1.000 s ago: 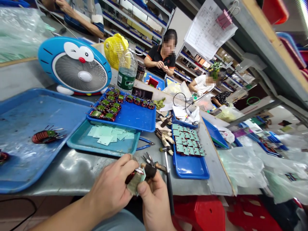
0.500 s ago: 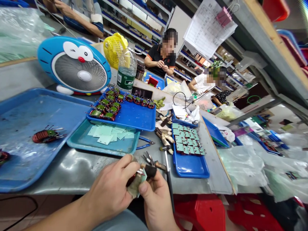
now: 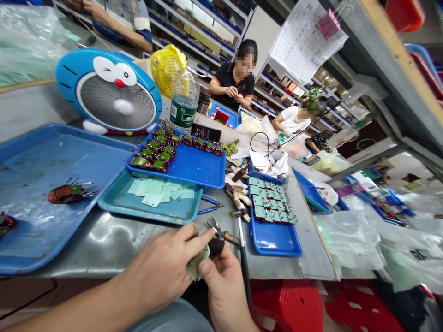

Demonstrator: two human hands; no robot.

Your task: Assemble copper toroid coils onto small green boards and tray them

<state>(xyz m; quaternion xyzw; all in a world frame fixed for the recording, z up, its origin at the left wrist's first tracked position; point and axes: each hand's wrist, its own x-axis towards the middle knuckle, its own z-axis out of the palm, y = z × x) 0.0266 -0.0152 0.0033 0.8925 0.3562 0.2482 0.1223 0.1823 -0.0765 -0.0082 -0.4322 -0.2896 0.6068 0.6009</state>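
Low at the front edge of the bench, my left hand and my right hand close together on one small part. Only a light green board shows between the fingers; the wire-wound coil behind it is mostly hidden. My left index finger reaches across the board's top, while my right thumb presses its near side. Dark tape wraps a right finger, and a tan cover is on a left digit. Just beyond lie pliers and a hammer.
Left, a large blue tray holds coils. A blue tray of coils overlaps a teal tray of green boards. Boarded coils fill part of a right-hand tray. Behind stand a fan and a bottle. Co-workers sit beyond.
My left index finger has stretched forward over the top of the green board, covering more of it and the coil. My right hand keeps nearly the same hold.
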